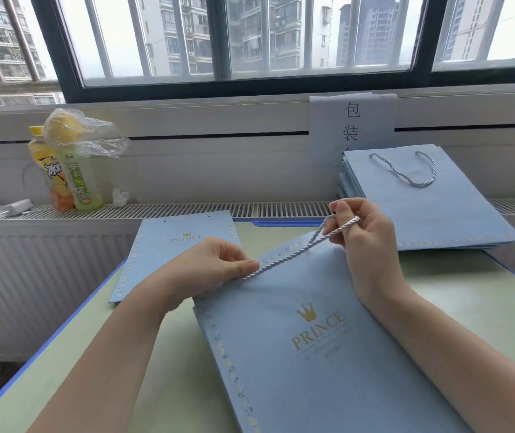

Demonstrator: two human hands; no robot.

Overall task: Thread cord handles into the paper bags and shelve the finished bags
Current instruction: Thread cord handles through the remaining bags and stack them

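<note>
A light blue paper bag [306,339] with a gold crown print lies flat on the green desk [168,385], turned a little; the left hand [215,264] pinches a twisted pale cord [293,251] near the bag's top edge; the right hand [362,232] holds the cord's loop around its fingers, lifted above the bag; the cord's end seems to enter the bag under the left fingertips; another flat bag [175,245] lies behind; a stack of finished bags [431,201] with a handle rests at the right.
</note>
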